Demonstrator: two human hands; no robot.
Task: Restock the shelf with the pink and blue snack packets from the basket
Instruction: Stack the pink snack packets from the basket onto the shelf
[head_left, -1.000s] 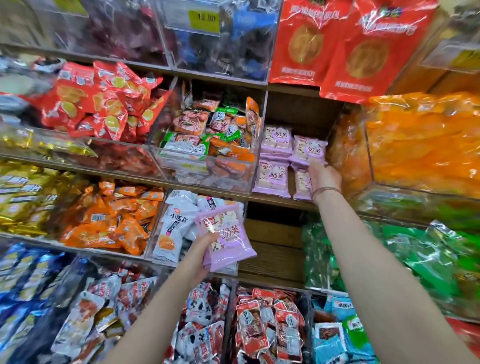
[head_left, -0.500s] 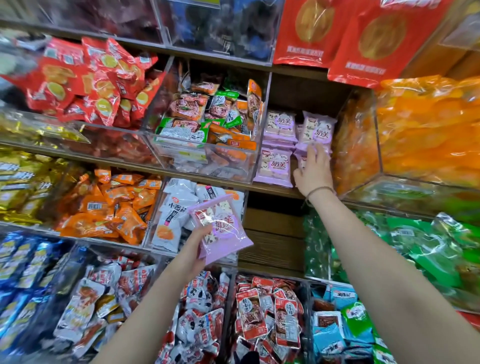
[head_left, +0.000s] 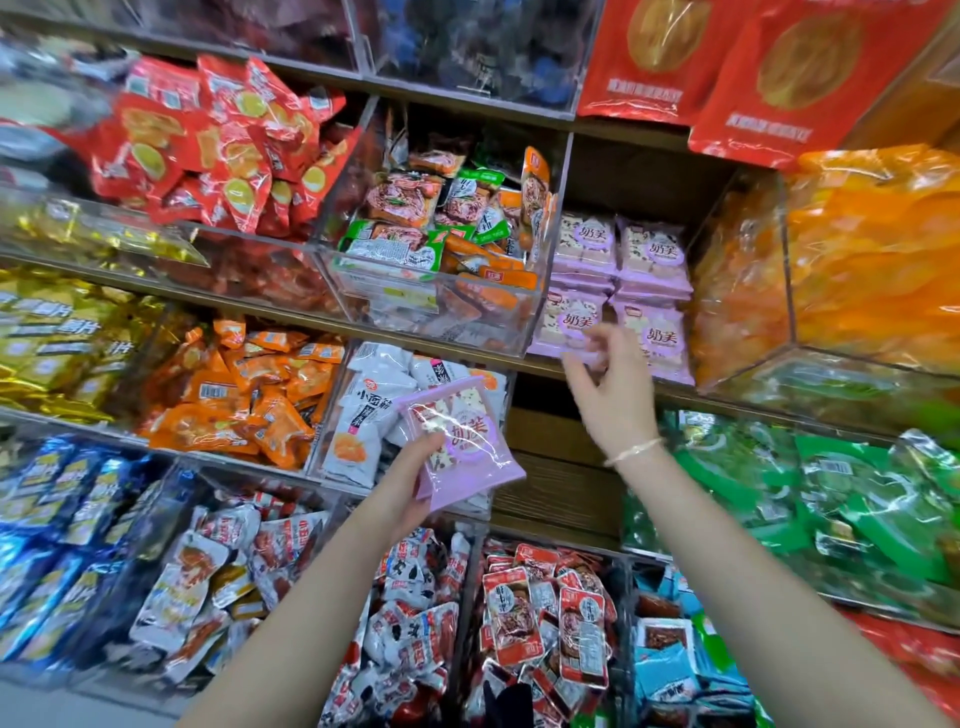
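Left hand: low in the picture, just below centre at 6 o'clock, the left hand (head_left: 408, 486) has its thumb on top and its fingers curled underneath, gripping a pink packet (head_left: 467, 441).
Pink packet: it's tilted, one corner up toward 12 o'clock, and held out in front of the bin of white packets (head_left: 363, 415), well apart from the stack above.
Right hand: up at 1 o'clock from the held packet, the right hand (head_left: 610, 387) has its fingers spread and loosely bent, and it carries nothing. It's blurred, and the fingertips sit right at the lower front of the stack. Touching or not, I cannot tell.
Pink stack: the pink stack (head_left: 649, 260) stands at 1 o'clock of centre, in two columns side by side.
Neighbours: a clear bin of green and orange packets (head_left: 441, 249) is at its 9 o'clock, and the big orange bags (head_left: 857, 260) are at its 3 o'clock.
Shelf: the wooden shelf (head_left: 535, 364) carries the stack, its front edge just under the lowest packets.
Wrist: a thin bracelet (head_left: 634, 450) circles the right wrist.
Lower right: green packets (head_left: 831, 493) lie at 3 o'clock of that forearm.
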